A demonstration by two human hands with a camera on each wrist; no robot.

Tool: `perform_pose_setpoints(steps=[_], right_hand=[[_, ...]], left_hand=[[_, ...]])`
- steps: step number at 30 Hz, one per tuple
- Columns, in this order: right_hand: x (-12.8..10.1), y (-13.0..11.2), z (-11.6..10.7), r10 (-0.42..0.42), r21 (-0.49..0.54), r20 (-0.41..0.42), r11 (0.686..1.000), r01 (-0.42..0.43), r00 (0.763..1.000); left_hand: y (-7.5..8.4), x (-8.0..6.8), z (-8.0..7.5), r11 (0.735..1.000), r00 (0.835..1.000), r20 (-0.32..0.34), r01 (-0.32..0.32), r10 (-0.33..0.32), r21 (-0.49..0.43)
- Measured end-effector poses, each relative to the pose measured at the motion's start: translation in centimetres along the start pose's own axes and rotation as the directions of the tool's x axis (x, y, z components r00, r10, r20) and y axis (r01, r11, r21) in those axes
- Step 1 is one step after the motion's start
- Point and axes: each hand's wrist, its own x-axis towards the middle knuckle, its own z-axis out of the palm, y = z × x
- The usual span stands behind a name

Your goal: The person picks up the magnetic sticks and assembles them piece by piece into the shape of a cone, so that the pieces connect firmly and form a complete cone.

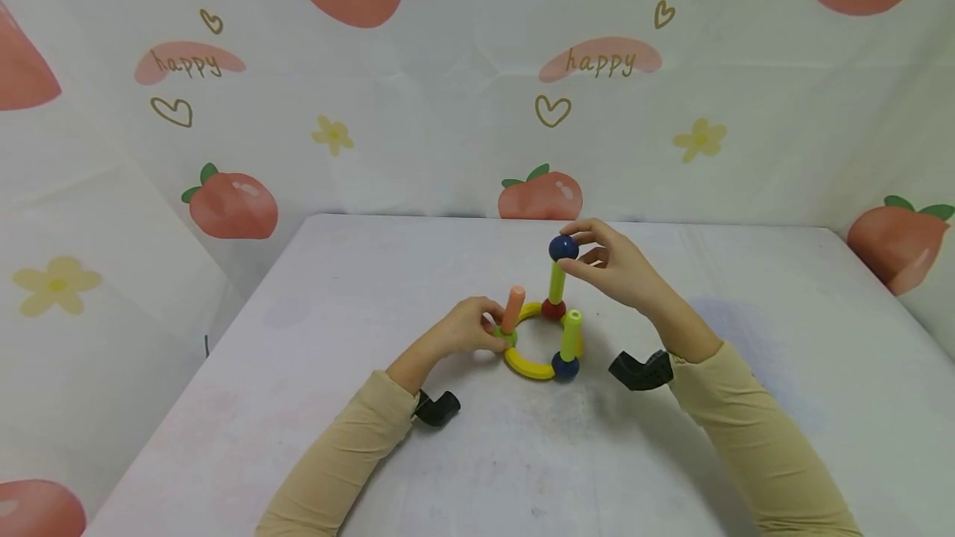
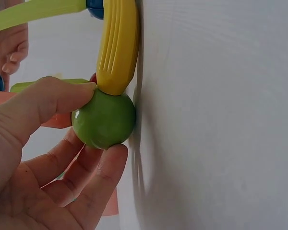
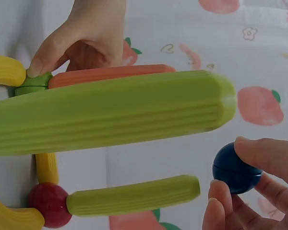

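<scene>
Magnetic rod-and-ball toy pieces formed a small ring structure [image 1: 539, 338] near the middle of the table [image 1: 477, 454], a little toward its far edge. Nearest the person, a dark blue ball [image 1: 564, 366] sat at the ring's near side with a lime rod [image 1: 571, 336] standing up from it, joined to a curved yellow segment [image 1: 525, 365]. At the ring's left the left hand [image 1: 466, 327] pinched the green ball [image 2: 103, 119] between thumb and curled fingers, steadying it where an orange rod [image 1: 512, 310] rose from it. Farther back a red ball [image 1: 553, 310] carried another upright lime rod [image 1: 556, 280]. Over that rod's top the right hand [image 1: 615, 265] held a second dark blue ball [image 1: 563, 248] in its fingertips; the right wrist view showed a small gap between ball and rod end. By my reading the base ring and three uprights were done, while capping the far rod was under way and the other two rod tops remained bare. Black wrist-worn camera mounts [image 1: 640, 370] showed beside both beige sleeves. The table was covered in a plain pale cloth, faintly smudged, and behind its far edge hung a white backdrop [image 1: 448, 106] printed with peaches, flowers, hearts and the word "happy".
</scene>
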Motion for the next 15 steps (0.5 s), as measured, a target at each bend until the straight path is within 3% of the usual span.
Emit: perform_pose_setpoints(steps=[15], right_hand=[[0.0, 1.2, -0.2, 0.026, -0.009, 0.017, 1.000, -0.026, 1.000]], left_hand=[[0.7, 0.0, 0.9, 1.000, 1.000, 0.020, -0.019, 0.019, 0.011]])
